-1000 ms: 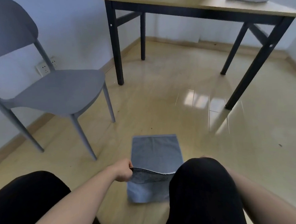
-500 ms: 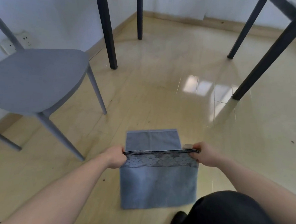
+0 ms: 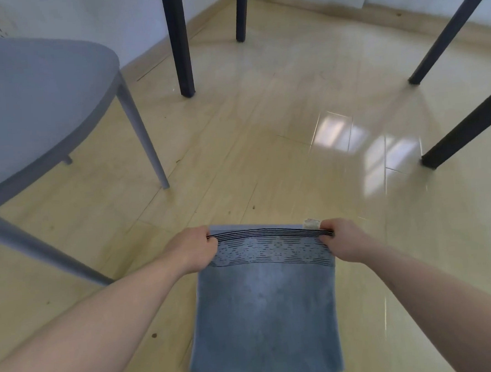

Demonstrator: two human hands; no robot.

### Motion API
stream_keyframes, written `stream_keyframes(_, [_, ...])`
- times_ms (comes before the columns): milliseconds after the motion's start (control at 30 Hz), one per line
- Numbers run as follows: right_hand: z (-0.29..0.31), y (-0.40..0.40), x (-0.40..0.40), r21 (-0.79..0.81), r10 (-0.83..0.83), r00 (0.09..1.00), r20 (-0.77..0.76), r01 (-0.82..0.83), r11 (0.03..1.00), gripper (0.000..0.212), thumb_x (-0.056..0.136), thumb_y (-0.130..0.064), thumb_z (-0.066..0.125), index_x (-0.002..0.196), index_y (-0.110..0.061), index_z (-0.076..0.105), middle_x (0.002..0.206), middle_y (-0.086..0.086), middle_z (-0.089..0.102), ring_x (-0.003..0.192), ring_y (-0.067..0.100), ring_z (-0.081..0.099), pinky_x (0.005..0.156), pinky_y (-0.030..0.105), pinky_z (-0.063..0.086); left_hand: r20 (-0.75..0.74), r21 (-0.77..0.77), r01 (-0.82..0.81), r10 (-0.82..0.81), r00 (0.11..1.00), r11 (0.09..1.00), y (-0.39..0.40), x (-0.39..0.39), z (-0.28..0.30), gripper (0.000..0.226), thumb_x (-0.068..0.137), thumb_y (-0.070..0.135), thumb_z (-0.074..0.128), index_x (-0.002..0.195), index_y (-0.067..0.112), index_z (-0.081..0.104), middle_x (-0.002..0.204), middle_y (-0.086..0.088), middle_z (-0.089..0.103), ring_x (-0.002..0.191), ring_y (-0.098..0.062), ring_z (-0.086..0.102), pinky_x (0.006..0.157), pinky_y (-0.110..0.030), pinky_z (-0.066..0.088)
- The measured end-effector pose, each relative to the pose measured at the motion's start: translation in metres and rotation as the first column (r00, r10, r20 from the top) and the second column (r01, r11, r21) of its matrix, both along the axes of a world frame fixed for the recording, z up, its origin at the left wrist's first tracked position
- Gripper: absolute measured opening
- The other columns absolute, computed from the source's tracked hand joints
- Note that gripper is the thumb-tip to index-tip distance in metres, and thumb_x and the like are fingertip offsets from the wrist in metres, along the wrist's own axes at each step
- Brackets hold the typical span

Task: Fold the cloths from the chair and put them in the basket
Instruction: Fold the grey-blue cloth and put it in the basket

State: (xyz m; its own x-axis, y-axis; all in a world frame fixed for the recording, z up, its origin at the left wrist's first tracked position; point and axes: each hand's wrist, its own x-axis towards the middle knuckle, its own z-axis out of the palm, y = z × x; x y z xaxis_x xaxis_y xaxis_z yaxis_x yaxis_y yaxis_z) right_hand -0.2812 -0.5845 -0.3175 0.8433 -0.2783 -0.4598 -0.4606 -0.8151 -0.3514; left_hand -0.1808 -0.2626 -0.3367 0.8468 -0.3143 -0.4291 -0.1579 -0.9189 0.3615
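I see both arms stretched forward, left hand (image 3: 195, 250) and right hand (image 3: 341, 241) each with a closed grip pinching a far corner of the blue cloth (image 3: 265, 314). It lies folded on the floor (image 3: 263, 127), long axis running away from me, patterned border farthest. Since half a second ago the lifted edge has reached the far end.
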Motion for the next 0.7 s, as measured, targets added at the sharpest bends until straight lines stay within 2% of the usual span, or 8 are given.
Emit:
stream_keyframes(67, [-0.013, -0.002, 0.014, -0.02, 0.006, 1.0, -0.007, -0.006, 1.0, 0.025, 0.1, -0.015, 0.054, 0.078, -0.027, 0.058, 0.085, 0.0, 0.064, 0.085, 0.026, 0.059, 0.072, 0.032, 0.042, 0.005, 0.012, -0.005, 0.005, 1.0, 1.0, -0.004, 0.012, -0.012, 0.026, 0.099, 0.03, 0.037, 0.074, 0.024, 0.044, 0.08, 0.003, 0.057, 0.069, -0.014, 0.053, 0.055, -0.031, 0.034])
stream_keyframes(133, [-0.027, -0.005, 0.026, -0.035, 0.004, 1.0, -0.021, -0.005, 0.999, 0.027, 0.1, -0.014, 0.054, 0.076, -0.027, 0.053, 0.085, 0.0, 0.062, 0.085, 0.026, 0.057, 0.074, 0.031, 0.04, 0.018, 0.031, -0.015, 0.014, 1.0, 0.999, -0.008, 0.024, -0.024, 0.025, 0.098, 0.031, 0.036, 0.076, 0.022, 0.044, 0.081, 0.002, 0.058, 0.069, -0.016, 0.053, 0.055, -0.031, 0.033])
stream_keyframes(233, [-0.047, -0.008, 0.04, -0.06, 0.007, 0.999, -0.035, -0.009, 0.998, 0.013, 0.101, -0.014, 0.054, 0.09, -0.02, 0.057, 0.093, 0.005, 0.062, 0.088, 0.026, 0.056, 0.076, 0.03, 0.041, 0.049, 0.079, -0.02, 0.016, 0.999, 0.997, -0.014, 0.037, -0.042, 0.023, 0.098, 0.031, 0.036, 0.08, 0.021, 0.045, 0.082, 0.002, 0.057, 0.069, -0.015, 0.053, 0.054, -0.031, 0.033])
stream_keyframes(300, [-0.061, -0.011, 0.047, -0.076, 0.005, 0.999, -0.034, -0.007, 0.997, 0.011, 0.1, -0.014, 0.055, 0.092, -0.019, 0.058, 0.094, 0.005, 0.063, 0.089, 0.026, 0.056, 0.076, 0.031, 0.041, 0.065, 0.096, -0.013, 0.007, 0.998, 0.995, -0.018, 0.044, -0.055, 0.021, 0.098, 0.03, 0.036, 0.085, 0.02, 0.048, 0.086, 0.002, 0.058, 0.072, -0.016, 0.055, 0.054, -0.03, 0.035])
stream_keyframes(367, [-0.073, -0.012, 0.053, -0.083, -0.009, 0.999, -0.031, 0.007, 0.997, 0.011, 0.1, -0.014, 0.055, 0.092, -0.02, 0.058, 0.095, 0.006, 0.063, 0.088, 0.026, 0.056, 0.076, 0.031, 0.042, 0.083, 0.091, -0.009, 0.001, 0.997, 0.996, -0.023, 0.049, -0.066, 0.022, 0.099, 0.03, 0.035, 0.093, 0.017, 0.053, 0.1, -0.001, 0.058, 0.081, -0.018, 0.057, 0.06, -0.031, 0.039])
stream_keyframes(467, [-0.089, -0.016, 0.06, -0.097, -0.039, 0.999, -0.013, 0.038, 0.995, 0.01, 0.1, -0.016, 0.054, 0.098, -0.02, 0.063, 0.101, 0.007, 0.068, 0.088, 0.025, 0.056, 0.075, 0.031, 0.042, 0.108, 0.096, -0.023, 0.012, 0.994, 0.995, -0.03, 0.055, -0.082, 0.032, 0.1, 0.03, 0.037, 0.116, 0.012, 0.057, 0.124, -0.005, 0.048, 0.102, -0.022, 0.053, 0.072, -0.034, 0.041])
stream_keyframes(600, [-0.107, -0.018, 0.063, -0.105, -0.107, 0.994, 0.037, 0.11, 0.988, 0.02, 0.099, -0.019, 0.057, 0.115, -0.017, 0.068, 0.114, 0.007, 0.069, 0.098, 0.027, 0.06, 0.078, 0.031, 0.043, 0.145, 0.099, -0.07, 0.055, 0.988, 0.993, -0.037, 0.057, -0.101, 0.033, 0.098, 0.027, 0.044, 0.126, 0.011, 0.051, 0.135, -0.006, 0.042, 0.114, -0.025, 0.048, 0.075, -0.036, 0.043])
stream_keyframes(700, [-0.118, -0.016, 0.059, -0.096, -0.097, 0.993, 0.059, 0.103, 0.99, 0.033, 0.098, -0.021, 0.061, 0.13, -0.015, 0.06, 0.13, 0.009, 0.061, 0.118, 0.031, 0.059, 0.092, 0.038, 0.048, 0.119, 0.064, -0.025, 0.017, 0.993, 0.998, -0.037, 0.056, -0.113, 0.043, 0.094, 0.024, 0.052, 0.135, 0.013, 0.043, 0.14, -0.005, 0.042, 0.119, -0.025, 0.045, 0.085, -0.039, 0.048])
